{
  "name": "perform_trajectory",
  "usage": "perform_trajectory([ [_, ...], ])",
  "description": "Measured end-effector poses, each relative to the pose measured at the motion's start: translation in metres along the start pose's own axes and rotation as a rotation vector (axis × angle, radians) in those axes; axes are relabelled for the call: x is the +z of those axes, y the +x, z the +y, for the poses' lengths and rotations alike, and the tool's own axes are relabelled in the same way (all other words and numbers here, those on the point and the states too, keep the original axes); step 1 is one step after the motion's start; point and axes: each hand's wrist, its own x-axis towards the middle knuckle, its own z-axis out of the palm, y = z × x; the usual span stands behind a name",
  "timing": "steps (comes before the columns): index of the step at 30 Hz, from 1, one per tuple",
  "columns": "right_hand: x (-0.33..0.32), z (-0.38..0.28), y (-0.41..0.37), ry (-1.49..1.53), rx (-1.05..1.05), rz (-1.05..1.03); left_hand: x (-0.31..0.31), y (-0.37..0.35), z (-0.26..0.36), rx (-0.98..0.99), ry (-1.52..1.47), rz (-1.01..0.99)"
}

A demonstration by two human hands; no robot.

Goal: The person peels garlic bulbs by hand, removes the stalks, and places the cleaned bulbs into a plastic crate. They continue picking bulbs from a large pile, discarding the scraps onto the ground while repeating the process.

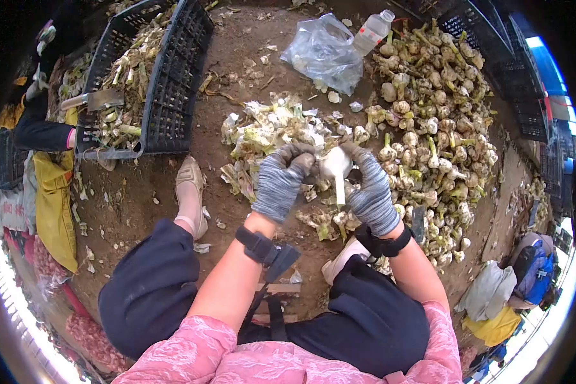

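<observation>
Fingers (299, 157) of the gloved left hand (279, 184) and right hand (372, 192) close from both sides on a white garlic bulb (335, 162), held above the dirt ground (166, 185) with its pale stalk pointing down toward the person. Just beyond the bulb lies a heap of peelings (269, 128); a pile of unpeeled garlic (429, 121) spreads to the right, and a black crate (176, 83) of trimmings stands to the left.

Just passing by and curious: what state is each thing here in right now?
garlic bulb: peeled white, held in both hands
left hand: gloved, gripping the bulb
right hand: gloved, gripping the bulb
bottle: capped, tilted
black crate: holds trimmings
plastic bag: crumpled
</observation>
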Motion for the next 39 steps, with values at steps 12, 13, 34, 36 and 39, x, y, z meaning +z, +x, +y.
perform_trajectory([
  [12, 0.003, 0.000, 0.001, -0.134, -0.088, 0.007, 0.005, -0.003, -0.001, 0.172, 0.317, 0.002],
  [13, 0.004, 0.001, 0.000, -0.136, -0.092, 0.002, 0.006, -0.002, -0.003, 0.175, 0.290, -0.009],
  [34, 0.014, 0.018, -0.009, 1.244, 0.703, -0.031, 0.000, 0.001, -0.005, -0.207, -0.612, -0.126],
  [36, 0.016, 0.014, -0.005, 1.426, 0.679, -0.062, 0.007, 0.001, -0.007, -0.211, -0.590, -0.114],
  [39, 0.013, 0.017, -0.005, 1.706, 0.791, -0.086, 0.011, 0.007, -0.019, 0.003, -0.415, 0.016],
])
